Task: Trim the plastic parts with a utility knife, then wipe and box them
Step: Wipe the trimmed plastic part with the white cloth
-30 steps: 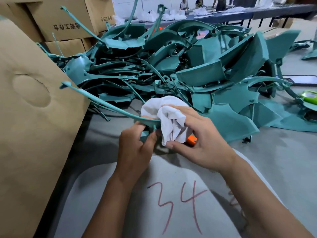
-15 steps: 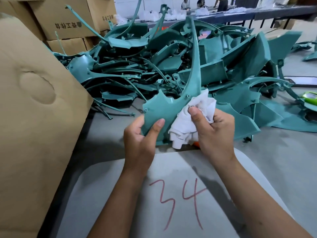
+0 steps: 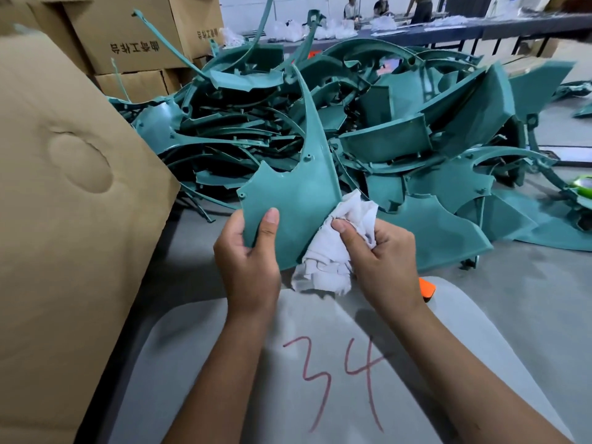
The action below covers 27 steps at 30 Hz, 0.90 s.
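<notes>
- Both hands work close together over the grey table (image 3: 512, 309), and both are closed on something: my left hand (image 3: 248, 261) grips the lower left edge of a green plastic part (image 3: 288, 200), with the thumb flat on its face, and my right hand (image 3: 381, 261) is curled round a bunched white cloth (image 3: 326, 254).
- I hold the part upright in front of me. Its wide end is low, between my hands, and its long axis rises away from me to a thin tip that points up over the pile of green parts (image 3: 400, 133) behind it.
- The cloth presses on the lower right edge of the part, so my right hand is the one nearer to the surface that I wipe. I judge that the wipe must travel upward along this long axis while the left hand keeps the wide end steady.
- A large cardboard box (image 3: 64, 187) stands on my left side, nearer to the left hand; I think the part goes there after wiping.
- Something orange (image 3: 426, 290) shows just behind my right wrist. It may be the knife, but I cannot tell.
</notes>
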Motion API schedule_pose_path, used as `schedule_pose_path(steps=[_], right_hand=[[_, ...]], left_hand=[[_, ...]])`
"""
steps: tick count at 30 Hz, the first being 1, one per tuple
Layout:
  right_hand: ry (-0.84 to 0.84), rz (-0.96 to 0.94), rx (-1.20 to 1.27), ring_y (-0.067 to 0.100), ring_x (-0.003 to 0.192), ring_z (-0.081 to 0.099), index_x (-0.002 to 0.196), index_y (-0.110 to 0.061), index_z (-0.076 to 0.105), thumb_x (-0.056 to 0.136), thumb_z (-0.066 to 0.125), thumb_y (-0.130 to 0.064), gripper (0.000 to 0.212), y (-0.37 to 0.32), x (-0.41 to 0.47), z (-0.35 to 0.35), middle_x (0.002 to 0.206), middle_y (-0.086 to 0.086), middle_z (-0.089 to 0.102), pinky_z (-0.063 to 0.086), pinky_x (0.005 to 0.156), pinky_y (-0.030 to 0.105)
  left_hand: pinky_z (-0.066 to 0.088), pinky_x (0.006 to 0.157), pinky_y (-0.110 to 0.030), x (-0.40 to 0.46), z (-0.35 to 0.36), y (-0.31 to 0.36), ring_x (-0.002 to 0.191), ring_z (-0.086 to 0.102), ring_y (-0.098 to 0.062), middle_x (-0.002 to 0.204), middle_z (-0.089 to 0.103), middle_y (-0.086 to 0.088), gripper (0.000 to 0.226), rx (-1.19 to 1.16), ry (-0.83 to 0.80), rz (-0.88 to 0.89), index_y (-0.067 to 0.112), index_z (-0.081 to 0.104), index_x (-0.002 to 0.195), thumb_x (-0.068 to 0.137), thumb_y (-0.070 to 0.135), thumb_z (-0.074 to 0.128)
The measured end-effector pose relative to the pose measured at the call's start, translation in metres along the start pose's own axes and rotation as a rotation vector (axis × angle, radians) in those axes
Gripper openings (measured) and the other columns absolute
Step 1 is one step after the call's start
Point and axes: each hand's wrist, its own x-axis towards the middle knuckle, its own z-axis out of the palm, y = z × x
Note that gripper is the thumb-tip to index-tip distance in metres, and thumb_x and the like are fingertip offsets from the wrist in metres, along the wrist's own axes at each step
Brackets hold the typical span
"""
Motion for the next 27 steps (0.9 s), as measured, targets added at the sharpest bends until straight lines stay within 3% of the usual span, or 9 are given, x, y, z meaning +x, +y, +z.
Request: schedule_pose_path(steps=[3, 7, 10, 16, 19, 22, 24, 27], right_hand=[[0.017, -0.086, -0.077, 0.008, 0.054, 0.023, 0.061, -0.025, 0.029, 0.097, 0.074, -0.024, 0.058, 0.000, 0.000, -0.004, 0.056, -0.009, 0.022, 0.021, 0.051, 0.020], [-0.018, -0.063, -0.044, 0.007, 0.053, 0.027, 0.060, -0.028, 0.033, 0.097, 0.073, -0.026, 0.055, 0.001, 0.001, -0.006, 0.054, -0.010, 0.029, 0.024, 0.050, 0.020], [-0.036, -0.023, -0.020, 0.005, 0.054, 0.028, 0.059, -0.026, 0.035, 0.098, 0.073, -0.023, 0.054, 0.001, 0.005, -0.008, 0.054, -0.013, 0.031, 0.026, 0.050, 0.021], [0.074, 0.133, 0.106, 0.005, 0.057, 0.041, 0.066, 0.001, 0.053, 0.100, 0.070, -0.024, 0.046, 0.007, 0.016, -0.017, 0.060, -0.008, 0.049, 0.036, 0.051, 0.023], [0.032, 0.405, 0.316, 0.018, 0.061, 0.055, 0.079, 0.006, 0.060, 0.100, 0.070, -0.034, 0.046, 0.007, 0.022, -0.026, 0.069, 0.009, 0.059, 0.045, 0.058, 0.032], [-0.053, 0.560, 0.484, 0.015, 0.045, 0.058, 0.059, -0.019, 0.066, 0.100, 0.069, -0.031, 0.043, 0.007, 0.023, -0.034, 0.057, 0.001, 0.059, 0.045, 0.043, 0.025], [-0.007, 0.549, 0.511, 0.013, 0.041, 0.052, 0.053, -0.023, 0.061, 0.100, 0.068, -0.028, 0.048, 0.005, 0.022, -0.031, 0.053, -0.003, 0.054, 0.040, 0.042, 0.023], [0.184, 0.566, 0.620, 0.018, 0.049, 0.062, 0.065, -0.019, 0.065, 0.103, 0.064, -0.025, 0.039, -0.001, 0.023, -0.022, 0.059, 0.001, 0.065, 0.051, 0.047, 0.029]], left_hand=[[0.061, 0.088, -0.040, 0.012, -0.007, 0.000, 0.101, 0.074, -0.022, 0.108, 0.078, 0.000, 0.012, -0.049, -0.166, -0.129, 0.016, 0.071, 0.110, 0.101, 0.012, 0.064], [0.062, 0.083, -0.032, 0.016, -0.019, 0.006, 0.098, 0.075, -0.014, 0.107, 0.078, 0.008, 0.015, 0.044, -0.291, -0.114, 0.023, 0.071, 0.112, 0.100, 0.017, 0.065], [0.062, 0.087, -0.037, 0.018, -0.024, 0.008, 0.099, 0.075, -0.012, 0.107, 0.078, 0.010, 0.017, 0.116, -0.378, -0.113, 0.024, 0.071, 0.112, 0.099, 0.016, 0.067], [0.061, 0.086, -0.048, 0.017, -0.028, 0.013, 0.092, 0.075, -0.015, 0.101, 0.079, 0.011, 0.019, 0.245, -0.588, -0.111, 0.038, 0.073, 0.108, 0.089, 0.033, 0.069], [0.060, 0.083, -0.036, 0.019, -0.032, 0.014, 0.094, 0.074, -0.007, 0.104, 0.077, 0.016, 0.024, 0.282, -0.703, -0.086, 0.042, 0.071, 0.113, 0.089, 0.037, 0.069], [0.055, 0.077, -0.016, 0.020, -0.037, 0.016, 0.093, 0.074, -0.005, 0.103, 0.078, 0.014, 0.020, 0.228, -0.834, -0.096, 0.037, 0.075, 0.109, 0.091, 0.029, 0.071], [0.054, 0.071, -0.015, 0.020, -0.037, 0.016, 0.086, 0.074, -0.005, 0.097, 0.079, 0.011, 0.015, 0.209, -0.778, -0.082, 0.032, 0.076, 0.104, 0.090, 0.028, 0.073], [0.059, 0.068, -0.027, 0.017, -0.027, 0.009, 0.088, 0.075, -0.012, 0.097, 0.078, 0.007, 0.021, 0.115, -0.376, -0.145, 0.029, 0.072, 0.105, 0.086, 0.036, 0.072]])
